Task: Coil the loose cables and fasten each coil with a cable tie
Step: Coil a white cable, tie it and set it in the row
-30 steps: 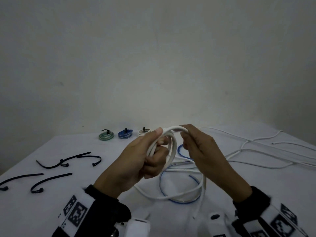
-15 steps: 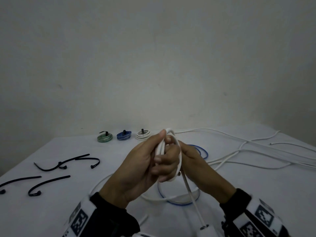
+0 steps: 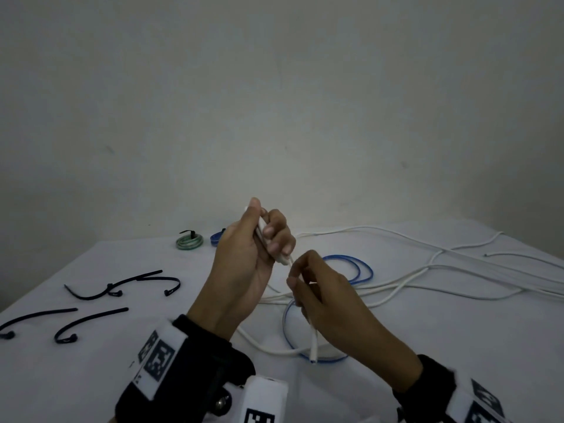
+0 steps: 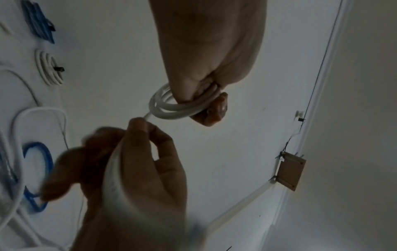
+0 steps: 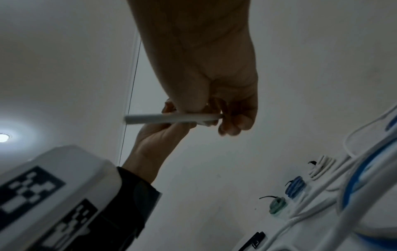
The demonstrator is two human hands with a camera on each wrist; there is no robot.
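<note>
My left hand (image 3: 268, 236) is raised above the table and grips a small white coil (image 4: 182, 105) between thumb and curled fingers. Just below and to the right of it, my right hand (image 3: 294, 279) pinches the same white cable's tail (image 3: 312, 340), whose free end hangs down toward the table. The right wrist view shows the coil (image 5: 171, 118) edge-on between both hands. A loose blue cable (image 3: 355, 264) lies in loops under the hands. Several loose white cables (image 3: 442, 270) trail to the right. Several black cable ties (image 3: 122, 283) lie at the left.
Tied coils sit at the table's far edge: a green one (image 3: 189, 241), a blue one (image 3: 217, 236) and a white one (image 4: 50, 68), which my left hand hides in the head view. A white table (image 3: 91, 377) meets a bare wall behind.
My left hand has lifted the white coil higher. My right hand came away from the coil and now pinches the tail lower down, its end hanging free.
</note>
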